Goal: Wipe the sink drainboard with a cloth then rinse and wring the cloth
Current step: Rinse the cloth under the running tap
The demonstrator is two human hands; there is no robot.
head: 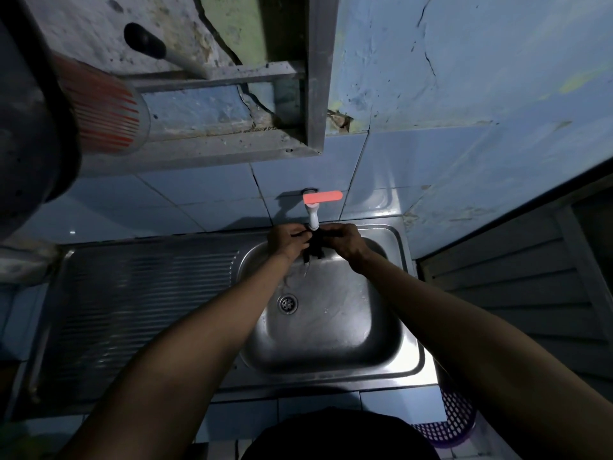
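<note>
A person stands at a steel sink (pixel 391 356), both arms stretched over the basin toward the wall. The left hand (pixel 288 242) and right hand (pixel 345 242) meet directly under the white tap (pixel 312 218), each with fingers curled tight on a dark cloth (pixel 313 248), one hand on either side of it. The cloth bunches between the two grips and hangs a little below them, touching the tap's spout or just under it; which, the dim light does not let one tell. A thin stream of water (pixel 304 268) falls from below the grips into the basin, toward the round drain (pixel 288 303) well beneath the hands. Just above the grips, the tap's orange-red lever (pixel 323 196) points out to the right along the blue tiled wall. To the left of the left grip, the ribbed drainboard (pixel 139 313) stretches away. Far below the right arm, at the sink's near corner, sits a purple mesh basket (pixel 454 423).
</note>
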